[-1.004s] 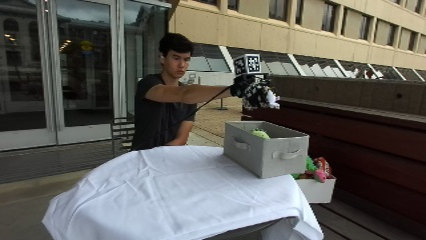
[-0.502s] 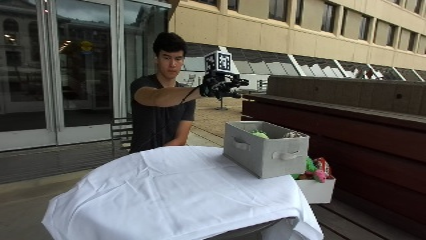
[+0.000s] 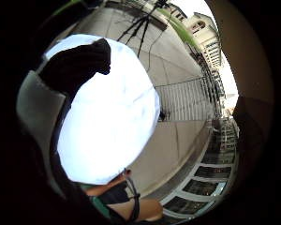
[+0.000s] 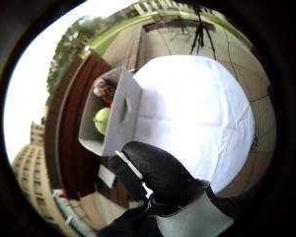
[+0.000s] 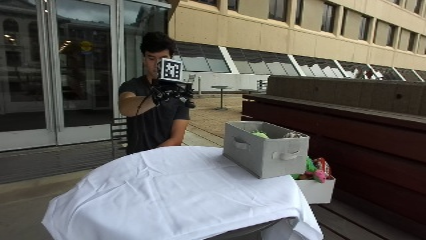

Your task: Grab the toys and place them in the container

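The grey fabric container (image 5: 266,149) stands on the right part of the white-clothed table (image 5: 166,195). Inside it lie a green toy (image 5: 259,134) and a brownish toy (image 5: 293,135); the thumb side palm view shows the same green toy (image 4: 102,120) and brown toy (image 4: 104,89) in the container (image 4: 119,116). My gloved right hand (image 5: 170,93) is raised at chest height behind the table, left of the container and well above the cloth. Its fingers (image 4: 158,173) are relaxed and hold nothing. No toy lies on the cloth (image 3: 107,117).
A small white box (image 5: 314,189) with several colourful toys (image 5: 314,169) sits on the wooden bench (image 5: 373,150) just right of the table. The person stands at the table's far side. A tripod (image 3: 143,23) stands on the pavement beyond the table.
My right hand has drawn back from above the container, moving left towards the person's chest. The container and the table have not moved.
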The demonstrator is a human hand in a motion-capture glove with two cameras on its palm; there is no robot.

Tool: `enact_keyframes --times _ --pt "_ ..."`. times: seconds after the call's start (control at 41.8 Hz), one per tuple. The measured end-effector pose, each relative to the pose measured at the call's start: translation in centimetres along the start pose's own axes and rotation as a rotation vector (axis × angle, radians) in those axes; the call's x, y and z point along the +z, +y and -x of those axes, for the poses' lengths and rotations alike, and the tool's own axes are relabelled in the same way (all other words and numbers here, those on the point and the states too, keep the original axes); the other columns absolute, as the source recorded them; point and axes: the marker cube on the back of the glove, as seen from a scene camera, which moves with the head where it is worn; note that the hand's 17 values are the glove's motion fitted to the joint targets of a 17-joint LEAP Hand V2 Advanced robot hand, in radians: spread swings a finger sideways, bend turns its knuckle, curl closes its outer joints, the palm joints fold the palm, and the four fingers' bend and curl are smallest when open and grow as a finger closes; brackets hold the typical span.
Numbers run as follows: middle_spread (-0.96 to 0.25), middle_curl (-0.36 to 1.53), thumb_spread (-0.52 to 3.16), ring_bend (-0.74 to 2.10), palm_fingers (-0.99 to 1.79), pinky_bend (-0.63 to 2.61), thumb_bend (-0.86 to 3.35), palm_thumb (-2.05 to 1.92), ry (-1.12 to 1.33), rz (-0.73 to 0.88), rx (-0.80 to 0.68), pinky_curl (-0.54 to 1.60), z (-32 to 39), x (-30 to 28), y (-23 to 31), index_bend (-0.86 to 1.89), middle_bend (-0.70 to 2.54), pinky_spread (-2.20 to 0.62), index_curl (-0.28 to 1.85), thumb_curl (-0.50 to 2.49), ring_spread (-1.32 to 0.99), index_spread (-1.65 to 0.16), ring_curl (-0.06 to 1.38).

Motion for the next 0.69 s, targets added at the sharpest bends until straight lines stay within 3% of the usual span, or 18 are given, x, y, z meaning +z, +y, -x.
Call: enact_keyframes --times 0.072,0.263,0.359,0.526,0.693 --pt "0.02 0.47 0.96 0.72 -0.14 1.40 -0.10 -0.14 0.004 -0.052 -0.076 0.41 -3.0 1.8 -0.1 0.11 0.19 -0.03 0.10 0.30 0.02 -0.33 0.30" --pt "-0.01 0.46 0.97 0.62 -0.14 1.34 -0.10 -0.13 -0.034 0.019 0.009 0.37 -6.4 3.8 1.9 0.11 0.20 -0.02 0.12 0.25 0.02 -0.33 0.27" --pt "-0.02 0.45 0.97 0.59 -0.12 1.32 -0.09 -0.13 -0.041 -0.056 -0.020 0.36 -8.0 5.1 2.1 0.11 0.19 -0.02 0.13 0.24 0.02 -0.33 0.26" --pt "-0.03 0.44 0.99 0.55 -0.11 1.30 -0.09 -0.12 -0.045 -0.025 -0.032 0.35 -9.1 6.1 3.8 0.12 0.19 -0.01 0.14 0.22 0.02 -0.33 0.25" --pt "-0.04 0.43 1.00 0.53 -0.10 1.28 -0.09 -0.12 -0.038 0.009 0.108 0.34 -9.2 6.5 4.8 0.12 0.18 -0.01 0.15 0.20 0.02 -0.33 0.25"
